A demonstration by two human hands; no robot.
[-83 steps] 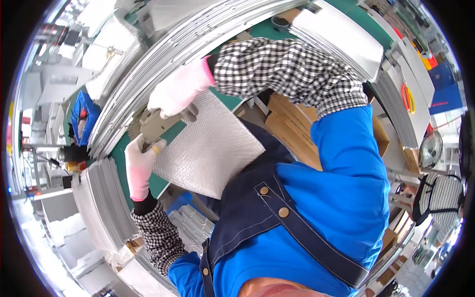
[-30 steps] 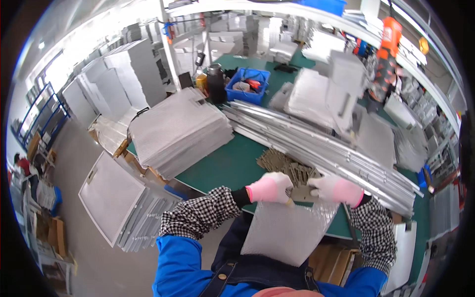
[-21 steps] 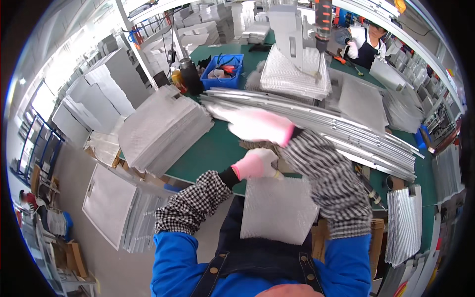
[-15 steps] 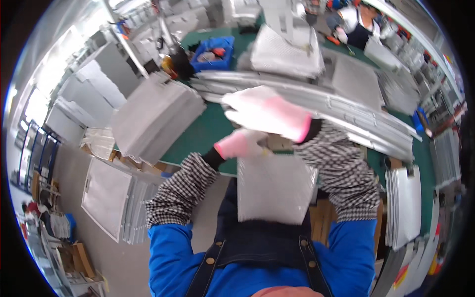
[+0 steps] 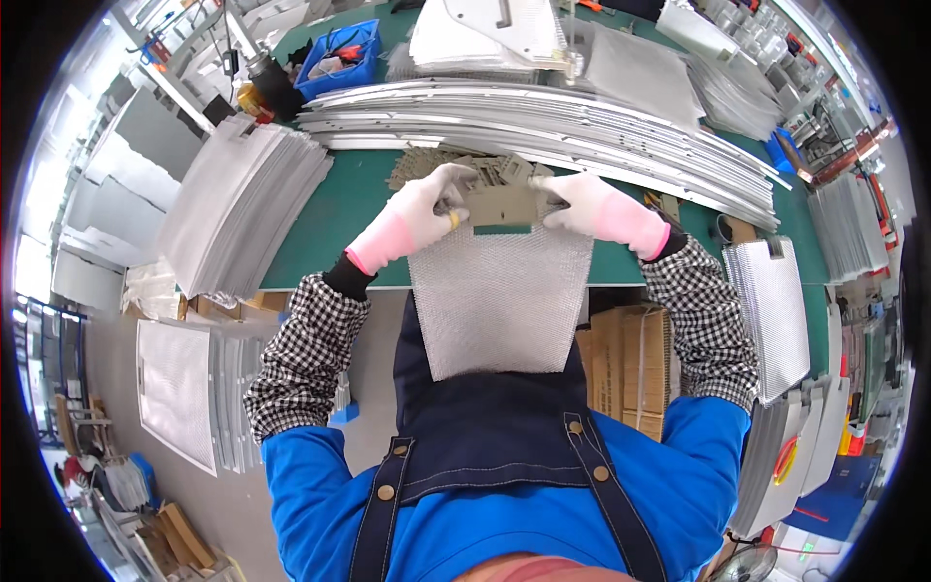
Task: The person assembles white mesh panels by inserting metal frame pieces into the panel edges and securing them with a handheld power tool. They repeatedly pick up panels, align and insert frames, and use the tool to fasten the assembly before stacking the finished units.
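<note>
A small flat beige plate (image 5: 501, 207) is held at its two ends between my gloved hands. The fingers of my left hand (image 5: 427, 209) are curled at its left end, and my right hand (image 5: 596, 211) pinches its right end. Just below the plate, a silver mesh sheet (image 5: 499, 306) overhangs the table edge toward my lap. A rectangular cutout in the sheet's upper edge shows green beneath the plate. Behind my hands lies a loose pile of similar beige pieces (image 5: 412, 167), partly hidden by my left hand.
Long metal strips (image 5: 582, 136) lie across the green table (image 5: 339, 209) behind the pile. Stacks of mesh panels stand at left (image 5: 242, 204) and right (image 5: 771, 315). A blue bin (image 5: 339, 60) sits at the back left. Cardboard (image 5: 630, 364) is below the table edge.
My hands were crossed and blurred, the right above the left; now they are apart, gripping the beige plate at its ends. The view has shifted, with the mesh sheet now nearer the table.
</note>
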